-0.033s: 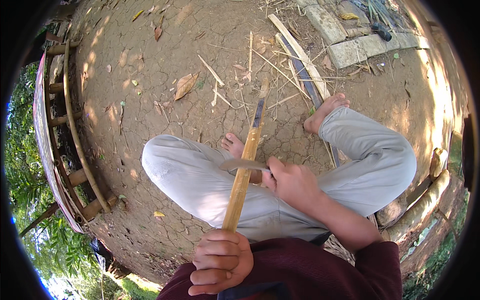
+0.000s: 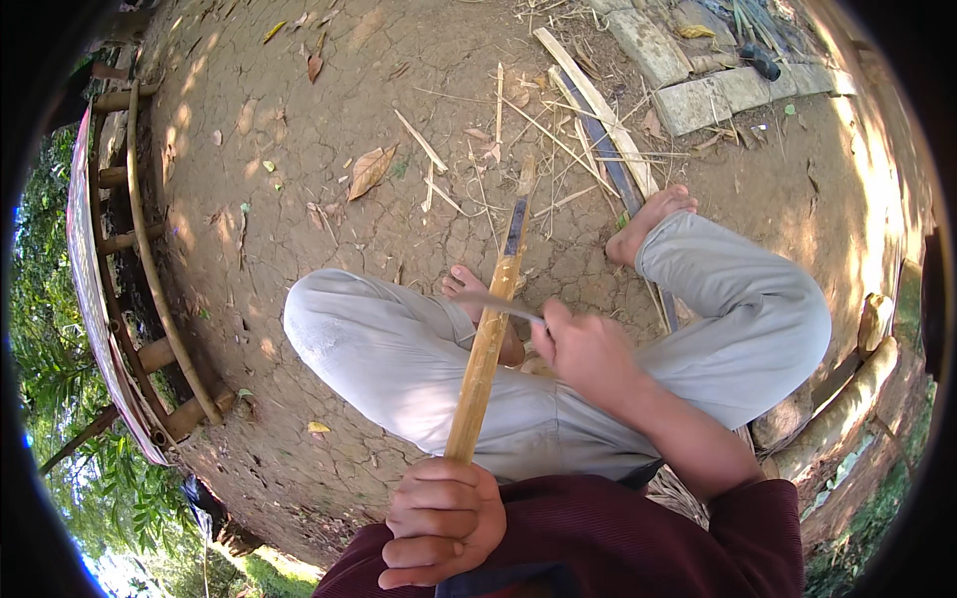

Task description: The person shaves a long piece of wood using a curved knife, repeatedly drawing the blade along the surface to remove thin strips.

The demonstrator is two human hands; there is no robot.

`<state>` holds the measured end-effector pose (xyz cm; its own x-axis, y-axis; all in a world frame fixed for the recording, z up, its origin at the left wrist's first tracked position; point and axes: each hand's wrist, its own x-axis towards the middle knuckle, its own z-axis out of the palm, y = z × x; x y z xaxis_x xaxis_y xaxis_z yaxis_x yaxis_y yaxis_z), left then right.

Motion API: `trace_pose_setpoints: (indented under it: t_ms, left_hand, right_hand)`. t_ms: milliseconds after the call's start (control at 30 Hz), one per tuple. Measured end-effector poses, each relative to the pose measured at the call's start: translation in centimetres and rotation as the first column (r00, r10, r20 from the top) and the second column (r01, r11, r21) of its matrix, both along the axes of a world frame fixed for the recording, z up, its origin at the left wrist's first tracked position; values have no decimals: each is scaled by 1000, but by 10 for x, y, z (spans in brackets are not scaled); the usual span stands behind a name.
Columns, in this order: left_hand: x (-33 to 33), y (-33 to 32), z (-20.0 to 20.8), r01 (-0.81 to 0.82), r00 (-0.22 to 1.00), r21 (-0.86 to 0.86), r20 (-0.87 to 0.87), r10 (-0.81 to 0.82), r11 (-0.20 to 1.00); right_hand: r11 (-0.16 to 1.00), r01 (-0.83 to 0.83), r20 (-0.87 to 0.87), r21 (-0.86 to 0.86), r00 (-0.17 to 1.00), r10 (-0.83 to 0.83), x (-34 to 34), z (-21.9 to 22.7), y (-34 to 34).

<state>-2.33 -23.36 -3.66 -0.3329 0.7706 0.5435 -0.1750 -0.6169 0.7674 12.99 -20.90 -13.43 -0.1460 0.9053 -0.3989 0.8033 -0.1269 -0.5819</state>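
Note:
My left hand [image 2: 439,520] is wrapped round the near end of a long split-bamboo strip [image 2: 480,377]. The strip slants up and away from me over my lap, with a dark patch near its far end, which reaches the ground. In my right hand [image 2: 590,356] is the handle of a knife [image 2: 498,303], mostly hidden by my fingers. Its blade, a little blurred, lies across the strip about midway along; whether the edge touches it I cannot tell.
Bare feet and bent legs in pale trousers [image 2: 369,369] flank the strip. Beyond lie more split strips [image 2: 598,115], thin shavings [image 2: 422,140] and dry leaves [image 2: 372,171] on cracked earth. Pale blocks [image 2: 733,100] stand far right, a bamboo frame [image 2: 150,249] at left, logs [image 2: 847,409] at right.
The knife and my right hand have moved a little away from me along the strip. My left hand has stayed in place on the near end.

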Motion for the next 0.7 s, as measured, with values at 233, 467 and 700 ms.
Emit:
trace_pose_setpoints:
  t_ms: [233,467,700]
  left_hand:
    - [-1,0,-7,-56,998,21,40,56,998]
    - [5,-9,-9,-88,988,37,127,83,995]
    - [-5,-16,-14,-102,991,31,94,98,994]
  right_hand:
    - [995,-88,-15,-36,996,87,2,7,10]
    - [999,13,62,-48,998,-10,6,-48,18]
    - [986,146,141,-85,981,-133,8,-91,23]
